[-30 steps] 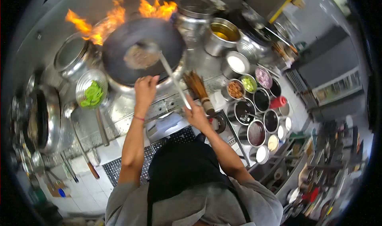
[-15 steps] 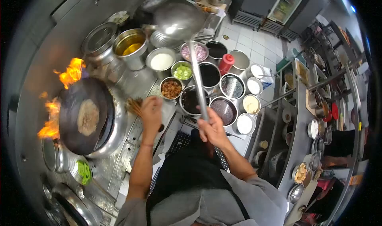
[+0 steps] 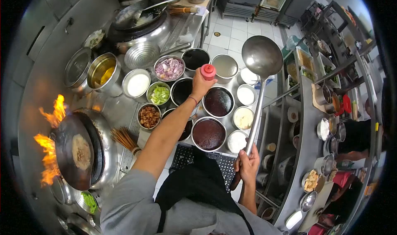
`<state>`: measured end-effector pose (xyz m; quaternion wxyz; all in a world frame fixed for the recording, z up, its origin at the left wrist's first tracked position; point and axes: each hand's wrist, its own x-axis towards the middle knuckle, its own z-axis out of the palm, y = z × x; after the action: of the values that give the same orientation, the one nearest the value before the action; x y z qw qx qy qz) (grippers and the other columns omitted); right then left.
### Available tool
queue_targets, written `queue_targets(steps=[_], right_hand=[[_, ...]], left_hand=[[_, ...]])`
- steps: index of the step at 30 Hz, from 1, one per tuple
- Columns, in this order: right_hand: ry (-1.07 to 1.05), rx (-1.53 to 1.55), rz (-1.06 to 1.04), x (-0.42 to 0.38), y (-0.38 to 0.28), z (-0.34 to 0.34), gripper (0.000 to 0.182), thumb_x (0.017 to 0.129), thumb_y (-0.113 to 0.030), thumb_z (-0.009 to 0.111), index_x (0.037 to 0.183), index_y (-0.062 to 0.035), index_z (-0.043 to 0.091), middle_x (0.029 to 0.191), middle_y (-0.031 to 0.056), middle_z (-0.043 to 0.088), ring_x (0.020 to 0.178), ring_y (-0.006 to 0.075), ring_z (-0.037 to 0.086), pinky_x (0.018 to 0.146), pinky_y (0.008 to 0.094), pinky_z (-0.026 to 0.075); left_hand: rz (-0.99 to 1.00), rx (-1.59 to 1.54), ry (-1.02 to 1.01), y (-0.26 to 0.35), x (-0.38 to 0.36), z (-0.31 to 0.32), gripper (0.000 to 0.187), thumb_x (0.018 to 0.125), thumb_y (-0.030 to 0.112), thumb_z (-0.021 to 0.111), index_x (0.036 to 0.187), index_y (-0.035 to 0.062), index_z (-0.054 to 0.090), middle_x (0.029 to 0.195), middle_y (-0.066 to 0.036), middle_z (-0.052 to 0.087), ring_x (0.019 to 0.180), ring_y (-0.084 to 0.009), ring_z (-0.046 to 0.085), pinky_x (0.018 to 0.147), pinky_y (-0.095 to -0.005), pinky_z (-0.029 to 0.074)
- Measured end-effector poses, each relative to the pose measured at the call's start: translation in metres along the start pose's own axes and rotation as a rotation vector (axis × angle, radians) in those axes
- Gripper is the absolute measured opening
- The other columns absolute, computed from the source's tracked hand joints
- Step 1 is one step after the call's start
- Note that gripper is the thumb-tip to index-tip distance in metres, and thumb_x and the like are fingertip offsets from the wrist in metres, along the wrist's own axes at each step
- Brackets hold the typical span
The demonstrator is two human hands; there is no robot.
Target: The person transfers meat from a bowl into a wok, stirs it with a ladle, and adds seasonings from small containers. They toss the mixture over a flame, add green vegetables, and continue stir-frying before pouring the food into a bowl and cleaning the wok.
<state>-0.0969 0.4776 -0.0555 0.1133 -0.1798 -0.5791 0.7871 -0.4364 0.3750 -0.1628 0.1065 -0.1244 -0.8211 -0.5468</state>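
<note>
My left hand (image 3: 201, 87) reaches across the metal pots, its fingers wrapped round a red squeeze bottle (image 3: 208, 70). A bowl of chopped red onion (image 3: 169, 68) stands to the left of that hand, with pots of dark sauce (image 3: 218, 101) close on its right. In my right hand (image 3: 248, 165) is the handle of a long steel ladle (image 3: 262, 56), raised upright at the right of the pots. Below the left forearm lies a bamboo brush (image 3: 123, 139), its handle end partly covered by the sleeve.
Flames (image 3: 50, 156) rise beside a tilted wok (image 3: 74, 150) with a pale round of food in it. Nearby stand a pot of oil (image 3: 102, 71), a strainer (image 3: 142, 56) and a second wok (image 3: 140, 16). A steel shelf counter (image 3: 304, 152) runs along the right, where another person's arm shows.
My left hand has gone from beside the brush to the red squeeze bottle and closed on it. The ladle has swung from the back left to the right. The view has shifted.
</note>
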Motion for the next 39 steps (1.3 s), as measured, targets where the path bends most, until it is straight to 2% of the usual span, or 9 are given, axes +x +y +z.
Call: queue_targets(steps=[4, 7, 11, 14, 18, 21, 23, 28, 39], right_hand=[[0.022, -0.067, 0.021, -0.001, -0.002, -0.009, 0.049, 0.094, -0.002, 0.052, 0.139, 0.0047, 0.033, 0.066, -0.0001, 0.051, 0.04, 0.0042, 0.041, 0.036, 0.0196, 0.035], [0.001, -0.107, 0.054, -0.003, -0.002, -0.012, 0.047, 0.095, -0.004, 0.052, 0.138, 0.003, 0.035, 0.064, 0.0, 0.051, 0.039, 0.0049, 0.041, 0.036, 0.0202, 0.035], [-0.059, -0.138, 0.108, -0.006, -0.007, -0.005, 0.046, 0.095, -0.009, 0.053, 0.137, 0.0022, 0.037, 0.063, 0.0002, 0.049, 0.038, 0.0059, 0.041, 0.035, 0.0203, 0.035], [-0.125, -0.131, 0.161, -0.009, -0.009, 0.005, 0.047, 0.095, -0.01, 0.053, 0.138, 0.0026, 0.038, 0.067, 0.0001, 0.05, 0.038, 0.0064, 0.042, 0.035, 0.0202, 0.035], [-0.195, -0.215, 0.233, -0.005, 0.007, 0.022, 0.046, 0.095, -0.01, 0.053, 0.137, 0.0022, 0.04, 0.067, -0.0003, 0.049, 0.039, 0.0068, 0.043, 0.036, 0.0208, 0.036], [-0.253, -0.289, 0.266, -0.004, 0.019, 0.033, 0.047, 0.096, -0.011, 0.053, 0.138, 0.002, 0.04, 0.066, -0.0003, 0.047, 0.039, 0.0073, 0.043, 0.036, 0.0218, 0.036], [-0.256, -0.325, 0.265, -0.004, 0.023, 0.041, 0.047, 0.096, -0.011, 0.053, 0.138, 0.0021, 0.04, 0.065, -0.0003, 0.047, 0.04, 0.0073, 0.043, 0.037, 0.0221, 0.035], [-0.321, -0.358, 0.241, 0.003, 0.038, 0.048, 0.042, 0.096, -0.011, 0.05, 0.137, -0.001, 0.043, 0.06, -0.0028, 0.046, 0.039, 0.0067, 0.044, 0.036, 0.0225, 0.036], [-0.303, -0.115, 0.274, -0.001, 0.031, 0.054, 0.031, 0.096, -0.009, 0.049, 0.125, 0.0017, 0.049, 0.066, 0.0005, 0.05, 0.037, 0.0081, 0.043, 0.034, 0.0219, 0.038]], left_hand=[[0.025, -0.072, 0.094, 0.006, 0.004, -0.002, 0.061, 0.061, 0.02, 0.085, 0.109, 0.0041, 0.051, 0.103, -0.018, 0.063, 0.097, -0.0366, 0.062, 0.084, -0.0425, 0.05], [0.041, -0.174, 0.106, 0.032, 0.016, -0.024, 0.061, 0.061, 0.019, 0.086, 0.111, 0.0041, 0.052, 0.105, -0.018, 0.064, 0.099, -0.0329, 0.064, 0.085, -0.0396, 0.051], [0.16, -0.308, 0.124, 0.101, 0.019, -0.093, 0.063, 0.066, 0.017, 0.086, 0.117, 0.0023, 0.052, 0.108, -0.009, 0.063, 0.099, -0.019, 0.061, 0.089, -0.0329, 0.048], [0.192, -0.503, 0.08, 0.145, -0.002, -0.152, 0.065, 0.066, 0.014, 0.086, 0.118, 0.0015, 0.051, 0.109, -0.009, 0.062, 0.1, -0.0175, 0.06, 0.09, -0.0319, 0.048], [0.217, -0.41, 0.199, 0.162, -0.062, -0.222, 0.063, 0.067, 0.007, 0.083, 0.121, 0.0008, 0.05, 0.111, -0.008, 0.061, 0.1, -0.0172, 0.061, 0.09, -0.0318, 0.049], [0.2, -0.117, 0.3, 0.138, -0.119, -0.268, 0.059, 0.069, 0.003, 0.08, 0.121, 0.0006, 0.051, 0.11, -0.009, 0.063, 0.099, -0.0184, 0.062, 0.09, -0.0324, 0.05], [0.045, -0.299, 0.355, 0.129, -0.162, -0.288, 0.06, 0.069, 0.002, 0.08, 0.122, 0.0001, 0.051, 0.112, -0.01, 0.062, 0.101, -0.02, 0.062, 0.092, -0.0334, 0.049], [-0.085, -0.288, 0.491, 0.115, -0.242, -0.323, 0.064, 0.068, 0.003, 0.082, 0.122, -0.0007, 0.048, 0.113, -0.01, 0.06, 0.103, -0.0187, 0.059, 0.092, -0.0328, 0.047], [-0.19, -0.172, 0.667, 0.113, -0.34, -0.369, 0.064, 0.069, 0.004, 0.081, 0.124, -0.0016, 0.049, 0.112, -0.013, 0.062, 0.103, -0.0228, 0.061, 0.093, -0.0359, 0.047]])
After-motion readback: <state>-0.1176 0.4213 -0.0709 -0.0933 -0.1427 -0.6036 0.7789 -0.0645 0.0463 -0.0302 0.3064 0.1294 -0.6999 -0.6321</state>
